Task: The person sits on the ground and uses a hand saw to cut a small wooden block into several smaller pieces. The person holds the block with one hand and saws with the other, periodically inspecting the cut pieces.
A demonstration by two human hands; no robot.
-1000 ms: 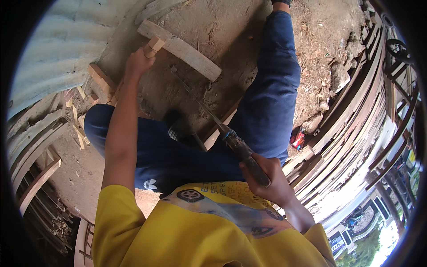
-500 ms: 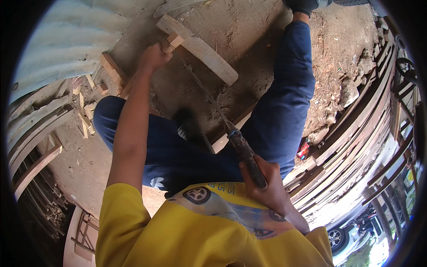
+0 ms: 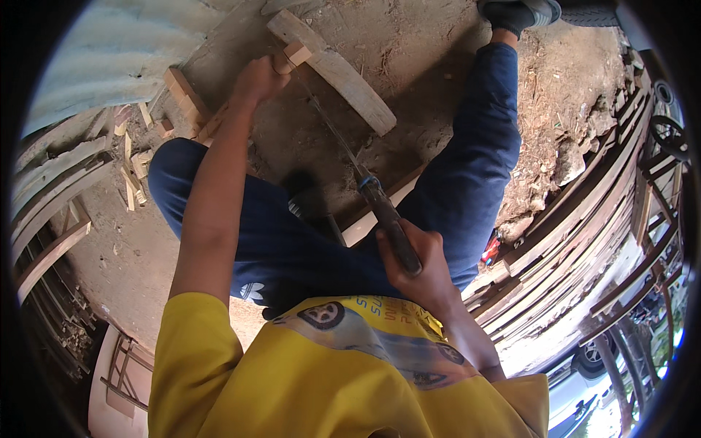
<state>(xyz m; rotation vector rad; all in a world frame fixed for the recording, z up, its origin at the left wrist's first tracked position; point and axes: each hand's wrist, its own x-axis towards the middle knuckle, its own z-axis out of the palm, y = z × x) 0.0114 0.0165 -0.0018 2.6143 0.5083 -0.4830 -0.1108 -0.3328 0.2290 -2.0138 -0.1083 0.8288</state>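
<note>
The left hand (image 3: 261, 79) is closed around a small wooden block (image 3: 298, 52), near a pale plank (image 3: 342, 79) on the ground (image 3: 409, 44); whether these two touch, I cannot tell. The right hand (image 3: 422, 266) has its fingers wrapped on the dark handle (image 3: 391, 223) of a thin saw (image 3: 372, 190), and the blade (image 3: 339, 139) points toward the block.

Two bare hands (image 3: 423, 257) are counted, one dark-handled tool (image 3: 387, 219), one small wooden block (image 3: 297, 53), one weathered plank (image 3: 343, 79) near it, two trouser legs (image 3: 467, 146), one shoe (image 3: 539, 12) at the upper edge, one red object (image 3: 490, 251), stacked boards (image 3: 566, 219) too numerous to be counted.
</note>
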